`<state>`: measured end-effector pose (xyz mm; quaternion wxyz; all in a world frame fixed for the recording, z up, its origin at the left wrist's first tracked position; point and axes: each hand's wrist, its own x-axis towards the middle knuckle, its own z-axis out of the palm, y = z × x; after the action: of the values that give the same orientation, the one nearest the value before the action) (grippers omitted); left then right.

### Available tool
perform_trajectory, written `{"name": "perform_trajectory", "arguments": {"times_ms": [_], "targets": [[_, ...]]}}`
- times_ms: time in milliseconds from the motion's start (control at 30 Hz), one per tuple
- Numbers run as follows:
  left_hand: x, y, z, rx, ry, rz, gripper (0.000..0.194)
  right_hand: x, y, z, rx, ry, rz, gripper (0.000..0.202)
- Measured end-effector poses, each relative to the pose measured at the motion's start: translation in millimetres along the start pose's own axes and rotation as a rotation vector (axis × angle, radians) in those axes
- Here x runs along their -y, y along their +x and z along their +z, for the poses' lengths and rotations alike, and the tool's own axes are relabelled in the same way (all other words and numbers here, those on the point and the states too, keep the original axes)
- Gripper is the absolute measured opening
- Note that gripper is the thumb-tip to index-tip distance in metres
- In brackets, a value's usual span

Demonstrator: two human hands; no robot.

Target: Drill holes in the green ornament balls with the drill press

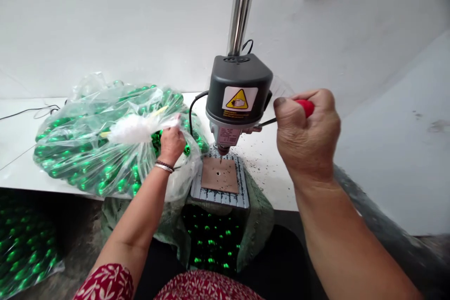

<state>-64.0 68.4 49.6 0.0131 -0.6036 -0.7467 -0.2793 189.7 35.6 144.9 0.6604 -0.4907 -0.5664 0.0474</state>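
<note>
My right hand (307, 133) is wrapped round the red knob (305, 108) of the drill press's feed lever (269, 122). The grey-and-black drill press (239, 86) stands in front of me, its bit (221, 159) above a brown square board (225, 183) with a small hole. On its left, a large clear plastic bag (87, 140) full of shiny green balls lies on the table. My left hand (172, 144) is closed on the plastic of this bag by an opening, its fingertips partly hidden. Green balls show just beside it.
Dark shavings (262, 168) litter the white table (281, 194) and the slotted drill base (218, 198). Below the base, a green woven sack (258, 206) holds more green balls (211, 243). Another bag of green balls (24, 243) sits low at left. A power cord (191, 108) runs beside the drill.
</note>
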Motion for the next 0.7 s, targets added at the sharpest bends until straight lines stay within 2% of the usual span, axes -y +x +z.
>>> {"name": "perform_trajectory", "arguments": {"times_ms": [67, 133, 267, 367, 467, 600, 700], "targets": [[-1, 1, -11.4, -0.038, -0.001, 0.162, 0.055, 1, -1, 0, -0.015, 0.006, 0.004, 0.034], [5, 0, -11.4, 0.036, 0.011, 0.221, 0.055, 3, -3, 0, -0.022, 0.01, 0.005, 0.034], [25, -5, 12.0, 0.236, 0.05, 0.075, 0.047, 5, -5, -1, -0.018, 0.028, 0.001, 0.031], [33, -12, 24.7, 0.354, 0.097, 0.123, 0.038, 6, -5, -2, -0.021, 0.024, -0.008, 0.03], [34, -24, 24.0, 0.464, 0.234, 0.15, 0.044, 6, -5, -2, -0.029, 0.013, -0.004, 0.029], [36, -43, 18.0, 0.512, 0.334, 0.132, 0.063, 6, -6, -1, -0.028, 0.023, 0.003, 0.03], [43, -46, 17.1, 0.487, 0.276, 0.172, 0.066, 6, -7, -1, -0.008, 0.041, 0.001, 0.029]]}}
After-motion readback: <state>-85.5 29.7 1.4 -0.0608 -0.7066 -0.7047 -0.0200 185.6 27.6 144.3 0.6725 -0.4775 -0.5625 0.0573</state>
